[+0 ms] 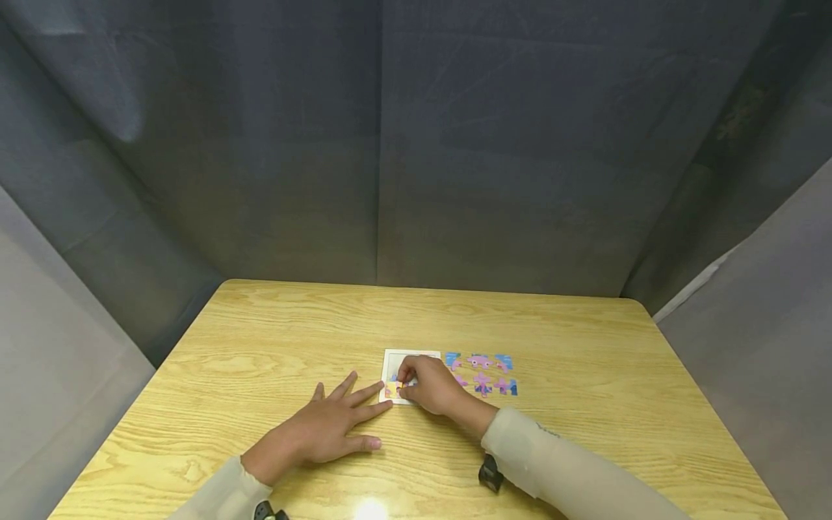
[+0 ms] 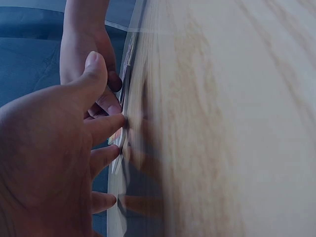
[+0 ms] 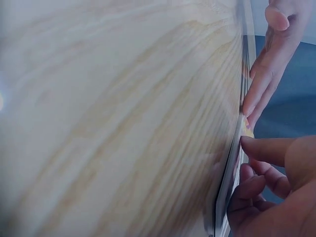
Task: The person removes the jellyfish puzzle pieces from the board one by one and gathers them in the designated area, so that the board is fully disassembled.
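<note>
A small white-bordered puzzle board [image 1: 389, 358] lies on the table, with a yellow and pink puzzle piece [image 1: 391, 391] in its lower left corner. My left hand [image 1: 328, 427] is spread flat on the wood, its fingertips at the board's left edge. Over the lower part of the board, my right hand [image 1: 434, 387] pinches a small puzzle piece between thumb and curled index finger; the fingers mostly hide it. From the right wrist, the thumb [image 3: 264, 149] presses low at the board's edge, and the left fingers [image 3: 257, 94] reach in from the far side.
Right of the board, several loose pink and blue puzzle pieces [image 1: 479, 362] lie in two rows, partly behind the right hand. The wooden table [image 1: 292, 325] has dark grey curtains [image 1: 292, 180] behind it and pale panels at both sides.
</note>
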A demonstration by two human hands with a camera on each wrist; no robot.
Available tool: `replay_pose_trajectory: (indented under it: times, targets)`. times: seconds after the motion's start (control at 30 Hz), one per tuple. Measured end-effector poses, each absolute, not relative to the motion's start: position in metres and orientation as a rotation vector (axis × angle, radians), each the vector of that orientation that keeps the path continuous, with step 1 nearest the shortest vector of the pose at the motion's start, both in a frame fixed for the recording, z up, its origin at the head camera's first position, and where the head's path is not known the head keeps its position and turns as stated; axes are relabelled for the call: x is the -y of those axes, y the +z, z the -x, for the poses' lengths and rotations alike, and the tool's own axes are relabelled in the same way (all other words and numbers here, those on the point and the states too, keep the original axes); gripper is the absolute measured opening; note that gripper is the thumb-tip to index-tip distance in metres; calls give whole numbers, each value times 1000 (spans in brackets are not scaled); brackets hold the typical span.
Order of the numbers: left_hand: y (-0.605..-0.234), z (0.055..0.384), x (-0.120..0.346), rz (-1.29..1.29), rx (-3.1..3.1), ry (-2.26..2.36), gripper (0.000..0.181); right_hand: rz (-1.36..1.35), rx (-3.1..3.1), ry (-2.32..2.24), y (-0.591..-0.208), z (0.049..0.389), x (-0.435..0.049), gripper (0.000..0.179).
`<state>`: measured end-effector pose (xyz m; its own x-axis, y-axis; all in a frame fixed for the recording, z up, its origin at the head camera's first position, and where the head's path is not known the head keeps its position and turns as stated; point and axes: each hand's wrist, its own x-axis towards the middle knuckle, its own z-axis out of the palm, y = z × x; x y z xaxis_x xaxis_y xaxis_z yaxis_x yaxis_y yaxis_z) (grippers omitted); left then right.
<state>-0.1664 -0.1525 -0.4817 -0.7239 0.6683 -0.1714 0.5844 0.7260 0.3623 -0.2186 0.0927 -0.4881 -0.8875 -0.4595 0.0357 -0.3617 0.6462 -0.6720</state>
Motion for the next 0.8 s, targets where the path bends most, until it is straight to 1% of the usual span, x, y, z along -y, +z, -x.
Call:
replay_pose_trajectory:
  times: [0.1,0.47,0.8]
  targets:
    - [-480,166,152,-983,-2640,416,70,665,-2712,-1112,-489,219,-92,15]
    - [-480,165,152,-978,-2639,410,70,550,-2534,-1333,-490,220,-95,3]
    - [-480,165,152,-970,-2634,413,71,457,-2398,-1497,-483,219,-110,4]
